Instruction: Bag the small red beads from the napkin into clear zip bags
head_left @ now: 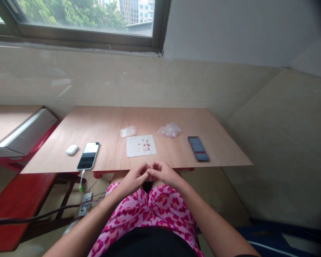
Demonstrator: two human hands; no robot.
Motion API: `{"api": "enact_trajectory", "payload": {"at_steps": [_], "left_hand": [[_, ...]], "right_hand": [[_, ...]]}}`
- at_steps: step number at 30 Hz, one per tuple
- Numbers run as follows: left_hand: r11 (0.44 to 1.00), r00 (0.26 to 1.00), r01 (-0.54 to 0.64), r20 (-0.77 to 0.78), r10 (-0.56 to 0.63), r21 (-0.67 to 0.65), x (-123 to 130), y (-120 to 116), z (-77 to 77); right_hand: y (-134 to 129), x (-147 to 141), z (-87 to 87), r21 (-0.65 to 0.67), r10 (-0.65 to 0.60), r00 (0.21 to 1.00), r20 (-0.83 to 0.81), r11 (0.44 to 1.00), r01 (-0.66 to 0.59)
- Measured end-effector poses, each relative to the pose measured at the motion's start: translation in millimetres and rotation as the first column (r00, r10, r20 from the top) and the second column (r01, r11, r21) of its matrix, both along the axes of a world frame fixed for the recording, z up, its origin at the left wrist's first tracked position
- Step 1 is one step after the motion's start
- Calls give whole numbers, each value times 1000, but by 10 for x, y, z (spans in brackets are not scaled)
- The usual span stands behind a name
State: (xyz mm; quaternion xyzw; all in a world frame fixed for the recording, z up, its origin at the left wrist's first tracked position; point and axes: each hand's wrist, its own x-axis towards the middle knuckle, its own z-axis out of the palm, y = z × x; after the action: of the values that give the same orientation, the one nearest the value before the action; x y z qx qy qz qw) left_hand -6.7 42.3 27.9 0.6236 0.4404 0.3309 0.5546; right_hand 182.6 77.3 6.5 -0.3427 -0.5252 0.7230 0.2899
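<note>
My left hand [135,177] and my right hand [163,173] meet just in front of the plywood tabletop [171,154], with their fingertips pinched together. Whether something small lies between the fingertips is hidden. The nearest thing ahead of them is a white paper sheet [141,146] holding several small red beads [147,145]. Behind the sheet lie a small clear plastic bag [128,131] and a second clear bag [169,130] with reddish contents.
A smartphone [88,156] with a charging cable and a white earbud case [72,149] lie on the left of the tabletop. A pixelated blue object [198,149] lies on the right. A red-framed bench [18,210] stands at lower left, and a wall backs the table.
</note>
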Motion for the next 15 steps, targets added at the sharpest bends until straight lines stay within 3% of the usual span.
{"api": "enact_trajectory", "payload": {"at_steps": [3, 7, 15], "left_hand": [[999, 999, 29, 24, -29, -23, -25, -9, 85], [997, 995, 66, 83, -63, -32, -53, 3, 88], [986, 975, 88, 216, -56, -139, -36, -20, 100]], "right_hand": [[-1, 18, 58, -26, 21, 1000, -14, 999, -21], [4, 33, 110, -59, 39, 998, -50, 997, -42], [-48, 12, 53, -81, 34, 990, -138, 996, -45]]}}
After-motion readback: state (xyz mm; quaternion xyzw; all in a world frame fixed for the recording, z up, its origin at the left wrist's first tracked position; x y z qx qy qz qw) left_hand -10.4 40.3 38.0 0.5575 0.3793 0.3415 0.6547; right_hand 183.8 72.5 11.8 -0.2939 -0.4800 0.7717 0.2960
